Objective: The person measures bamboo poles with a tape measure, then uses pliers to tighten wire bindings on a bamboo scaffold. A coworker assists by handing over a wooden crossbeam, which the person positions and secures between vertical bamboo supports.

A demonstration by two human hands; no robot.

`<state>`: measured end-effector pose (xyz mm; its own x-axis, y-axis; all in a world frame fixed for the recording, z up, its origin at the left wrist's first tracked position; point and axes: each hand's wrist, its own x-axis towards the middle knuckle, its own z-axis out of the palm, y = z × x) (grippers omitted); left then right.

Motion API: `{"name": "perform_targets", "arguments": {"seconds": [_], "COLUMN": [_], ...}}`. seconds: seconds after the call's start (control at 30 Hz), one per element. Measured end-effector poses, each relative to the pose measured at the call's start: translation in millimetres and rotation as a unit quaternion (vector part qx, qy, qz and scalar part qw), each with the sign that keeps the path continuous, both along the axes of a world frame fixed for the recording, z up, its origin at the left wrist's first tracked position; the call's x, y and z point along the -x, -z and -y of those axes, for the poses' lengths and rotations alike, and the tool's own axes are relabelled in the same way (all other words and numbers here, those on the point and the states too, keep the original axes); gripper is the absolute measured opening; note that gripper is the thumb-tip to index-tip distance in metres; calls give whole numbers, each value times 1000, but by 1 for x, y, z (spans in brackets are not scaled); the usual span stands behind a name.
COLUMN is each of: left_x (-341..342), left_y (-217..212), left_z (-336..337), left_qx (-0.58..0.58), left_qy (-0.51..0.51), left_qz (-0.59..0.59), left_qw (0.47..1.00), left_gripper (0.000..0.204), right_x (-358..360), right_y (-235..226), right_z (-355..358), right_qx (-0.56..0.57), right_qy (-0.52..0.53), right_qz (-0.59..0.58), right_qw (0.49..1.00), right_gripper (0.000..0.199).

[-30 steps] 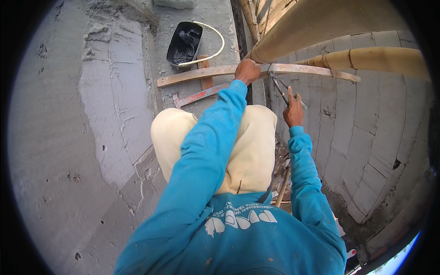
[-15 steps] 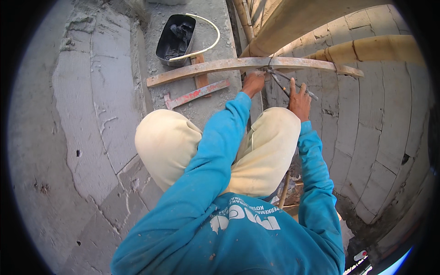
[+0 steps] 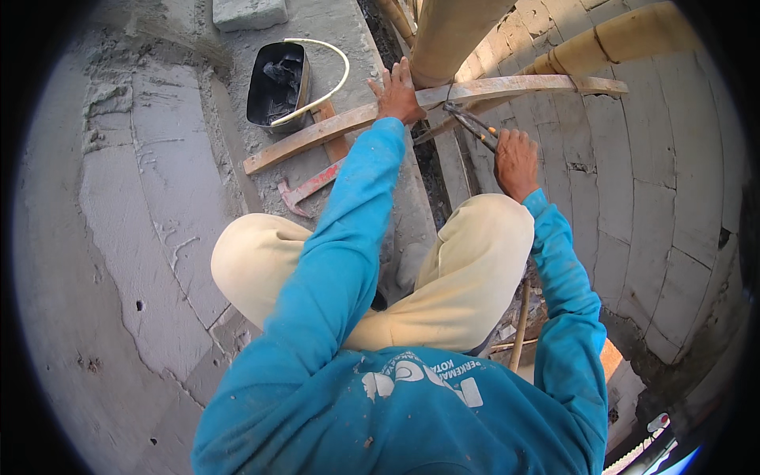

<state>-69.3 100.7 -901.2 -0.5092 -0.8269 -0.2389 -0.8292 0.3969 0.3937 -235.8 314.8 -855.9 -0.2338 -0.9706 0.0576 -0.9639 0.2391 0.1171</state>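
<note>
Two thick bamboo poles point(image 3: 467, 32) stand up against the grey block wall point(image 3: 657, 206). A long wooden plank point(image 3: 332, 127) lies flat across the wall top and reaches past them. The left hand point(image 3: 396, 93) presses down on it with fingers spread, likely to keep it from sliding. The right hand point(image 3: 516, 162) is closed around the handles of pincers point(image 3: 473, 125), whose tip meets the plank. A black bucket point(image 3: 277, 83) sits close behind, easy to reach.

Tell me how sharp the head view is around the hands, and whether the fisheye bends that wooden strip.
Head view: sharp, even daylight, no glare; left hand on the wooden strip and right hand gripping the pliers show no blur; the strip looks curved, though lens or wood I cannot tell; corners are black.
</note>
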Motion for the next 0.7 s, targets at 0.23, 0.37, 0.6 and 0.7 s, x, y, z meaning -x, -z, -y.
{"name": "perform_targets", "arguments": {"seconds": [0.23, 0.37, 0.6, 0.7], "left_x": [-13, -10, -10, -10], "left_y": [13, 7, 7, 8], "left_z": [17, 16, 14, 14], "left_qx": [-56, -67, -57, -52], "left_qy": [59, 57, 42, 42], "left_qz": [-67, -20, -34, -41], "left_qw": [994, 996, 997, 997], "left_gripper": [129, 129, 128, 127], "right_x": [-49, -69, -111, -80], "right_y": [41, 37, 28, 8], "right_z": [-19, -17, 1, -12], "right_qx": [-81, -64, 14, -41], "right_qy": [165, 258, 207, 272], "right_qz": [530, 841, 978, 908], "right_qw": [828, 471, 34, 316], "right_gripper": [33, 36, 37, 43]}}
